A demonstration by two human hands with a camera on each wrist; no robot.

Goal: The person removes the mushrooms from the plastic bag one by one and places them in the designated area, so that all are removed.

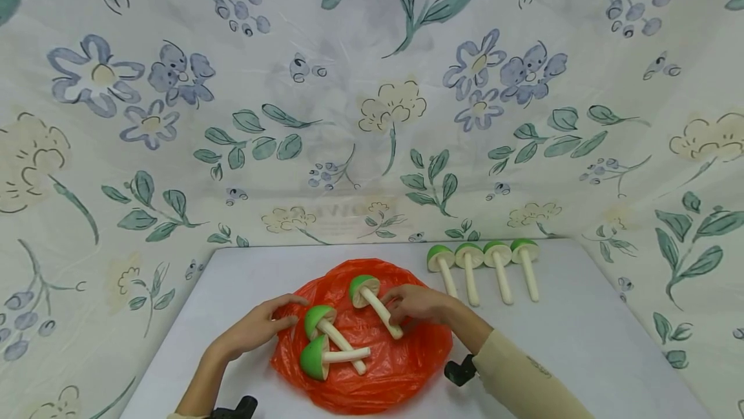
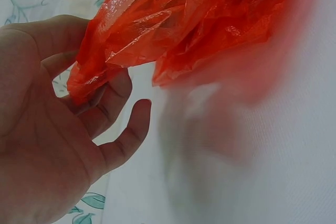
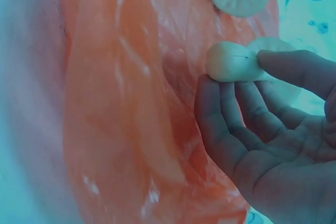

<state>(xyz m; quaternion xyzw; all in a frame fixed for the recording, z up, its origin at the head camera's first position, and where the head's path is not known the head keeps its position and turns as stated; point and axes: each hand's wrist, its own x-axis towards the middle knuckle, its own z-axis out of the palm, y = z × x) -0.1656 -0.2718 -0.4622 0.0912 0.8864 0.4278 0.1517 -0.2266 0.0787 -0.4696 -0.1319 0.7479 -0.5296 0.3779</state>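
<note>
My right hand (image 1: 420,306) pinches the white stem of a green-capped toy mushroom (image 1: 359,291) over a red plastic bag (image 1: 401,367). In the right wrist view the stem's rounded end (image 3: 231,62) lies between thumb and fingertips. My left hand (image 1: 261,325) is at the bag's left edge. There, in the left wrist view, a fold of the bag (image 2: 100,61) sits between the thumb and bent fingers, hiding the thumb's tip. Two more mushrooms, an upper one (image 1: 320,317) and a lower one (image 1: 315,357), lie on the bag with stems crossing, near my left fingertips.
Several matching mushrooms (image 1: 498,257) lie in a row at the table's back right, caps toward the far edge. The white table (image 1: 558,354) carries everything. A floral cloth (image 1: 372,83) rises behind it and at both sides. Each wrist bears a black mount (image 1: 461,370).
</note>
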